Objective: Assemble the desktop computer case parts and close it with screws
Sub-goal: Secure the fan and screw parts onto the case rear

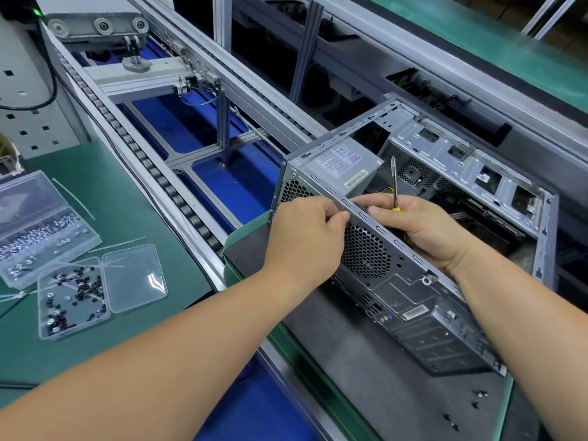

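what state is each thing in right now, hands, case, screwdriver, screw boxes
left hand: pinching the case's top rear edge
right hand: gripping the screwdriver
screwdriver: shaft pointing up, not on a screw
computer case: side open, no panel on
clear screw boxes: lids open

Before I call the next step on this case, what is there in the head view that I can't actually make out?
- Screwdriver handle: hidden inside the right hand.
- Whatever the left hand fingers pinch at the case rail: covered by them.
- Power supply label: too small to read.
- Case interior: in shadow.
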